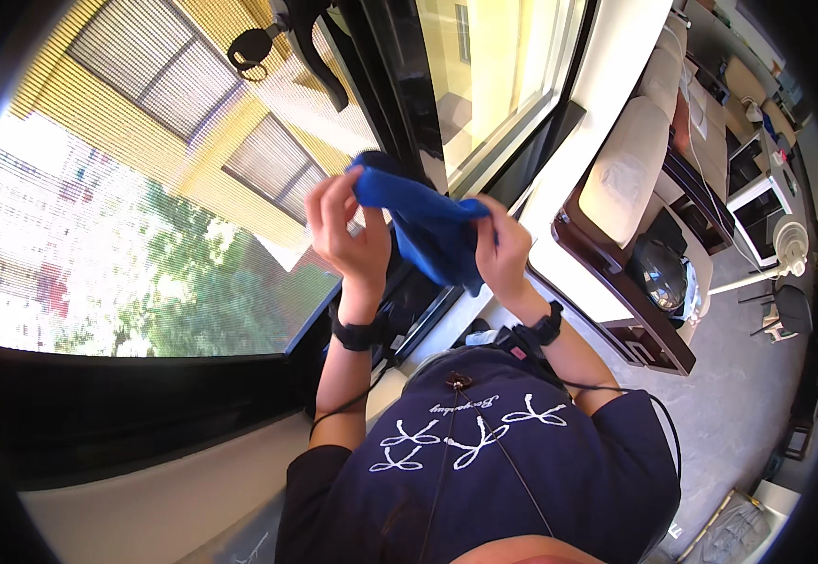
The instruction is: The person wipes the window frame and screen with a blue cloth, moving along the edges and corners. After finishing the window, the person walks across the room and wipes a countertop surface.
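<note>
A blue cloth (430, 218) is stretched between my two hands in front of the dark window frame. My left hand (349, 225) pinches its upper left corner between thumb and fingers. At the opposite end, my right hand (502, 243) grips the cloth's edge, and a loose fold hangs down between the hands. Behind it, the black frame (409, 84) partly disappears from sight. A dark window handle (321, 63) and a key (250, 48) with a ring are above my left hand.
On the left is a mesh-screened window (169, 233) with trees and buildings beyond. To the right stands a wood-framed sofa (627, 169) with beige cushions, a shiny black helmet (661, 275) on its seat. A white fan (789, 247) and a dark stool (791, 310) are farther right.
</note>
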`<state>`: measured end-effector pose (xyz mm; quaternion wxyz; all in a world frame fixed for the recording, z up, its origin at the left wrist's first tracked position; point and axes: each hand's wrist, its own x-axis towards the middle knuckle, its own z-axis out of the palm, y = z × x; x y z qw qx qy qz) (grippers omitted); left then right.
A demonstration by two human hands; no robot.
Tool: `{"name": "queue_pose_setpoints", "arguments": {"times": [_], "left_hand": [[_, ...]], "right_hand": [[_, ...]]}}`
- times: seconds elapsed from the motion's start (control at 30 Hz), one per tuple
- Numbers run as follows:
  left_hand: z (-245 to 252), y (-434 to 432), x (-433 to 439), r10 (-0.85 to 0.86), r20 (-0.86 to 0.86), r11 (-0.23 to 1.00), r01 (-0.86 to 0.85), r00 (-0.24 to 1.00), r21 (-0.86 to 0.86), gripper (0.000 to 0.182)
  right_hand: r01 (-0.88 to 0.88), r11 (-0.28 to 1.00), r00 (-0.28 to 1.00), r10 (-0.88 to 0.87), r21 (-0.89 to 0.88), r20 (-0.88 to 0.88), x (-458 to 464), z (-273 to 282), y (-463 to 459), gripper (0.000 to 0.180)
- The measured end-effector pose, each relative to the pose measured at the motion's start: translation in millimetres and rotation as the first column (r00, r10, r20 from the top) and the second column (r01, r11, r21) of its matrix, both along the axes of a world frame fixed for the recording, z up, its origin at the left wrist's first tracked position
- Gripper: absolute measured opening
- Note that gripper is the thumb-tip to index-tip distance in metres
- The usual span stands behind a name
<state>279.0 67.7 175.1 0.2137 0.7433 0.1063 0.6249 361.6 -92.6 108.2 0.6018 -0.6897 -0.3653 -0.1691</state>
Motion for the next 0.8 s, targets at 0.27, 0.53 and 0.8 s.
{"name": "queue_pose_setpoints", "arguments": {"times": [0.27, 0.53, 0.8], "left_hand": [[45, -14, 55, -0.294, 0.24, 0.927, 0.337, 0.925, -0.165, 0.043], [-13, 6, 53, -0.208, 0.107, 0.881, 0.234, 0.972, -0.41, 0.026], [-113, 0, 27, -0.316, -0.197, 0.809, 0.155, 0.928, -0.567, 0.021]], "right_hand": [[-0.039, 0.945, 0.886, -0.117, 0.324, 0.449, 27, 91, 70, 0.046], [-0.081, 0.967, 0.891, -0.037, 0.24, 0.452, 22, 43, 77, 0.044], [-0.135, 0.961, 0.887, 0.226, -0.242, 0.403, 39, -84, 29, 0.072]]}}
